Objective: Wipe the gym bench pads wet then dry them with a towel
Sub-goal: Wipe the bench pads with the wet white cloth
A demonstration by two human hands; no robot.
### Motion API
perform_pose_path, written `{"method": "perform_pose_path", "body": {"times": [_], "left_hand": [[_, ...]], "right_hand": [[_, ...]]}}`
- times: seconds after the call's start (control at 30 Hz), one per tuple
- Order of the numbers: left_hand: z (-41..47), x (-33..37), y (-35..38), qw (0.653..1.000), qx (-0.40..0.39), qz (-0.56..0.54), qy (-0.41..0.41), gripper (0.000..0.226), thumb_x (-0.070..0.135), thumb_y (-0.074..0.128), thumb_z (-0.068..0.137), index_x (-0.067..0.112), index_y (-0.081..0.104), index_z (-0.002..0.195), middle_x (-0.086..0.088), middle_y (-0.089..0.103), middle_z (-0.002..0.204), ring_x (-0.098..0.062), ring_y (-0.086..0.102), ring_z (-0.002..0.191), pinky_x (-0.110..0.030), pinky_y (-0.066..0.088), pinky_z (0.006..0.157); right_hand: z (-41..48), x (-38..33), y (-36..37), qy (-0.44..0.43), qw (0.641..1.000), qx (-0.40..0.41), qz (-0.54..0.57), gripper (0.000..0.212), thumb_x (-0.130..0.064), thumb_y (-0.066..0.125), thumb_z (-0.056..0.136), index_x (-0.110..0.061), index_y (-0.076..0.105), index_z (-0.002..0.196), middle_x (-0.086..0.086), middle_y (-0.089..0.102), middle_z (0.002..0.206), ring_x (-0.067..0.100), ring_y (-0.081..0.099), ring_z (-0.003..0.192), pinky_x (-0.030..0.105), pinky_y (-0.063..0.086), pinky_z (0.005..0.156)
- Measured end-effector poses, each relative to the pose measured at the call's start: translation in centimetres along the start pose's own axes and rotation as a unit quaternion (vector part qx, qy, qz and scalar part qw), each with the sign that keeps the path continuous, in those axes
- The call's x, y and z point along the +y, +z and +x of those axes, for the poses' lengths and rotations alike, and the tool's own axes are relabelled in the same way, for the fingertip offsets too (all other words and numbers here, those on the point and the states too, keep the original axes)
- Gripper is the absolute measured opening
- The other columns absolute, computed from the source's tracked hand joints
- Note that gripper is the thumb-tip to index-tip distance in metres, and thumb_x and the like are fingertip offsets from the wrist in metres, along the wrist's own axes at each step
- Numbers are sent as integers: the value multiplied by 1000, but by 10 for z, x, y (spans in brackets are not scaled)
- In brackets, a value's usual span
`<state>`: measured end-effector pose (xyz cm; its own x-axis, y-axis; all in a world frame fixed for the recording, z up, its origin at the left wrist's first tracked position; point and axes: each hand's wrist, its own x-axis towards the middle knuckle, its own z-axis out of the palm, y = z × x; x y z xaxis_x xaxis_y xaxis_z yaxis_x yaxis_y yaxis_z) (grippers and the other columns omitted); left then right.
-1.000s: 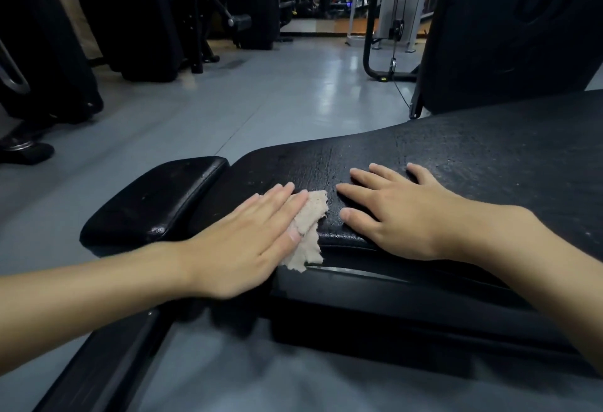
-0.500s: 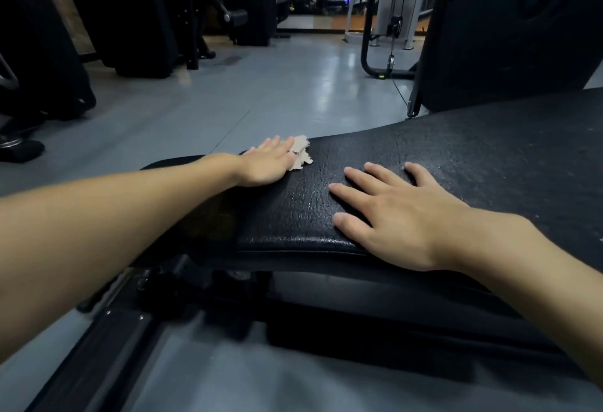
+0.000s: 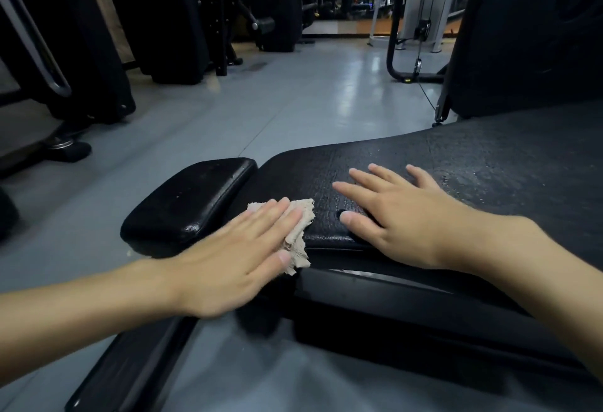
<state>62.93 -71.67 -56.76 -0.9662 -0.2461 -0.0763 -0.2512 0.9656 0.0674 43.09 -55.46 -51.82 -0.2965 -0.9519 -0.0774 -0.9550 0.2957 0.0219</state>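
A long black bench pad (image 3: 473, 163) with a cracked, damp-looking surface runs from the centre to the right. A smaller glossy black pad (image 3: 186, 202) sits just left of it. My left hand (image 3: 235, 258) lies flat with straight fingers on a crumpled beige cloth (image 3: 300, 232), pressing it onto the near left corner of the long pad. Part of the cloth hangs over the pad's front edge. My right hand (image 3: 391, 216) rests flat on the long pad, fingers spread, right beside the cloth.
The bench's black steel frame (image 3: 130, 369) runs under the pads toward me. An upright black back pad (image 3: 528, 36) stands at the right rear. Dark gym machines (image 3: 98, 36) line the left and back, across grey floor (image 3: 293, 101).
My left hand slid the cloth from the pad's far left edge back to its near left corner. My right hand stayed in place on the pad.
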Motion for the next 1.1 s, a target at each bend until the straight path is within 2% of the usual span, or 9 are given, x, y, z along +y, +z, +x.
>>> {"method": "perform_pose_path", "body": {"times": [0.17,0.27,0.43,0.57,0.73,0.83,0.9,1.0,1.1], "left_hand": [[21,-6,4,999,4,-40,-5,67,56,-2,92,29,-18,152,13,-27,158,4,-30,140,-26,-12,119],[61,-25,-3,997,-24,-69,-39,63,55,2,97,30,-14,153,7,-21,161,-4,-24,145,-32,-9,121],[170,-61,-13,984,10,-127,-127,54,26,21,103,21,9,156,-17,15,159,-31,13,147,-46,11,119],[198,-74,-17,980,-9,-130,-150,54,43,14,103,35,8,155,-6,6,165,-25,1,151,-46,1,119],[160,-66,-13,983,-10,-121,-138,70,55,7,94,25,4,157,-7,7,164,-23,2,151,-44,2,122],[112,-62,-4,989,-6,-102,-107,59,37,7,102,19,-3,157,-9,5,163,-27,-3,151,-44,3,122],[68,-54,2,992,-13,-100,-80,56,33,7,104,21,-10,156,0,-12,163,-17,-17,149,-36,-5,122],[9,-39,11,989,-10,-129,-75,53,35,13,106,31,-14,152,15,-26,155,-2,-29,142,-22,-15,117],[-8,-34,21,981,2,-173,-84,56,42,17,103,41,-13,151,19,-25,157,4,-29,141,-27,-11,120]], "right_hand": [[9,-4,11,-3,999,-37,-30,65,-63,0,94,-41,2,155,-8,-4,166,16,-6,153,56,1,120],[11,-4,13,-14,998,-19,-51,84,-66,-19,76,-41,-1,154,-7,-3,166,17,-4,153,57,5,120],[11,-5,13,-10,998,-17,-59,88,-65,-21,72,-41,-3,154,-9,-4,166,14,-6,152,55,4,120],[10,-6,13,-7,998,-13,-53,87,-66,-20,72,-43,-1,154,-11,-3,166,12,-5,152,54,4,121],[10,-7,13,-6,999,-14,-47,90,-67,-20,70,-44,1,154,-11,-1,166,13,-4,153,54,3,121],[11,-7,13,-4,999,-19,-46,81,-68,-16,79,-44,0,154,-10,-2,166,14,-4,153,55,3,120],[10,-7,12,1,998,-27,-49,67,-65,-6,93,-43,0,155,-9,-4,166,15,-6,153,55,2,120],[8,-7,13,1,998,-28,-59,64,-62,-5,95,-41,-1,155,-8,-5,167,16,-6,153,55,3,120],[8,-6,15,-8,998,-16,-67,74,-65,-14,86,-40,-2,155,-8,-4,167,16,-4,153,55,5,120]]}}
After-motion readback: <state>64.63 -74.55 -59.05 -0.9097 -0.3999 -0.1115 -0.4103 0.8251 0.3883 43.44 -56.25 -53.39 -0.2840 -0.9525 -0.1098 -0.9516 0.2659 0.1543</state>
